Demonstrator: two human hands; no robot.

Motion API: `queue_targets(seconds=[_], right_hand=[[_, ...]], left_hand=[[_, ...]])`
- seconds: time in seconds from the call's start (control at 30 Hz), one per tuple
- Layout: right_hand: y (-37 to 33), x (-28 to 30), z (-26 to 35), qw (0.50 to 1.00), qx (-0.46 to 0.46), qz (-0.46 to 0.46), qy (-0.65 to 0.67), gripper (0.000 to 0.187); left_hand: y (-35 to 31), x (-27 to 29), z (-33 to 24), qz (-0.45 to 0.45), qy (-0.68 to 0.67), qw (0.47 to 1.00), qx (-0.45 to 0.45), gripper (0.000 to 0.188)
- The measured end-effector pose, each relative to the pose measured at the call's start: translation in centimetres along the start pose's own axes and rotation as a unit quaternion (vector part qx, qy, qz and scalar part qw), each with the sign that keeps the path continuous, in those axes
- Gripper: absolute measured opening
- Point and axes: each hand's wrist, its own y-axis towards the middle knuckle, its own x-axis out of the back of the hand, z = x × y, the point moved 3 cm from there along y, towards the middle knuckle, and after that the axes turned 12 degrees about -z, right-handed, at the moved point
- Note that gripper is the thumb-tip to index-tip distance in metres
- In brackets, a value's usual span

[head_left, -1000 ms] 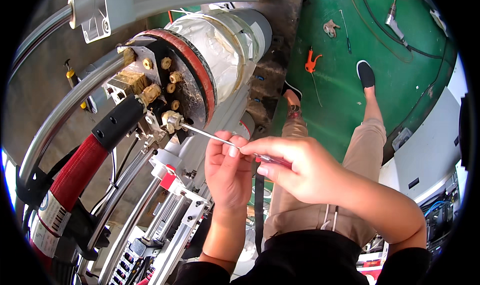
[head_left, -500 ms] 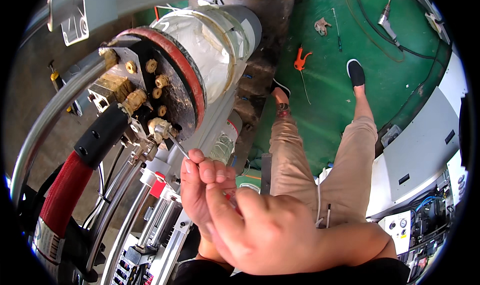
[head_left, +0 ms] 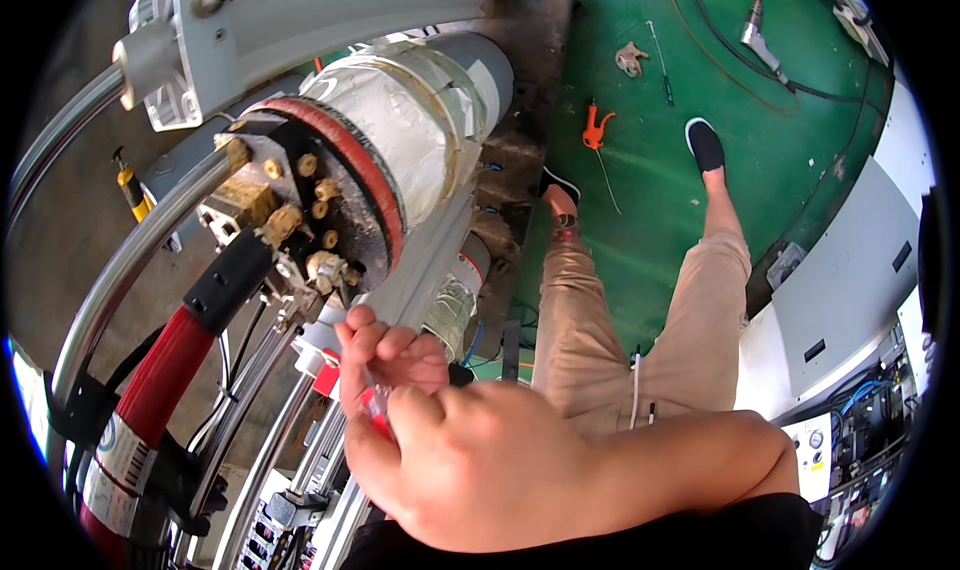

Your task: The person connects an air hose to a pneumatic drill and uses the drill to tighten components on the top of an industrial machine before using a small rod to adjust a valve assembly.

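Note:
A screwdriver with a clear red handle [head_left: 377,410] is between my hands, its thin metal shaft pointing up at a brass-coloured fitting [head_left: 326,270] on the machine's round black end plate [head_left: 362,232]. The fingers of my left hand [head_left: 392,354] are curled in a pinch around the shaft, just below that fitting. Nearer to me, my right hand [head_left: 480,465] is closed around the handle and hides most of it. Whether the tip touches the fitting cannot be made out. Several more brass-coloured fittings stick out of the plate, which has a red rim [head_left: 365,160].
A thick red hose [head_left: 165,355] with a black end and bent metal pipes [head_left: 120,260] lie left of my hands. Behind the plate is a white-wrapped cylinder [head_left: 385,120]. On the green floor lie an orange air blow gun [head_left: 597,128], another screwdriver [head_left: 665,80] and an air drill [head_left: 757,40].
Both hands have shifted slightly left, and my right hand has turned around the handle. The whole view has shifted a little, bringing more of the grey machine arm into sight at upper left.

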Motion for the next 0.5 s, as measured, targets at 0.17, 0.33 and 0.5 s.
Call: queue_targets(seconds=[0.17, 0.33, 0.5], right_hand=[[2.1, 1.2, -1.1, 1.000, -0.017, 0.011, 0.020, 0.015], [4.4, 1.0, -0.6, 0.997, -0.027, 0.075, 0.011, 0.009], [-0.8, -3.8, 4.6, 0.982, 0.079, 0.006, -0.171, 0.011]], left_hand=[[0.9, 1.0, 0.5, -0.037, 0.038, 0.998, -0.025, 0.039], [1.7, 2.9, 1.3, -0.068, 0.050, 0.996, -0.013, 0.045], [-0.8, 1.7, 1.4, 0.039, 0.041, 0.997, -0.045, 0.054]])
